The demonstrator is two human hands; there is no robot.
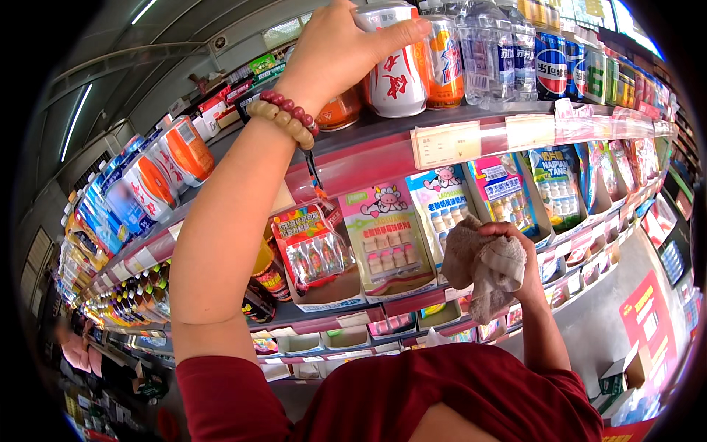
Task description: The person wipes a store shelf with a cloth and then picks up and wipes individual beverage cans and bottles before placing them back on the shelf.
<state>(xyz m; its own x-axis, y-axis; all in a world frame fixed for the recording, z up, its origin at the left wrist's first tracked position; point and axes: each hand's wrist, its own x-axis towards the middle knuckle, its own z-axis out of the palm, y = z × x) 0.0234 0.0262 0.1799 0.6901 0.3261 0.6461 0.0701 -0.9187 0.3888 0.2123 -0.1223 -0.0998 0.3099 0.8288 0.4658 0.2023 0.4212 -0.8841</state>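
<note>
On the top shelf, my left hand [339, 52] grips a white and orange drink can [393, 83] near its top, the thumb lying across its right side. The can is upright at the shelf's front edge; my hand hides its upper left. Two bead bracelets circle my left wrist. Lower and to the right, my right hand [527, 265] holds a bunched grey-beige cloth [483, 265] in front of hanging candy packets. An orange can [444, 66] stands just right of the gripped can. Behind my left wrist is another orange container [339, 110], partly hidden.
Clear plastic water bottles [486, 61] and blue Pepsi cans [550, 63] line the top shelf rightward. More orange and white cans [185, 149] stand left. Below are boxed candy packets [389, 237]. A person [80, 348] is at far left. An open carton [627, 375] sits lower right.
</note>
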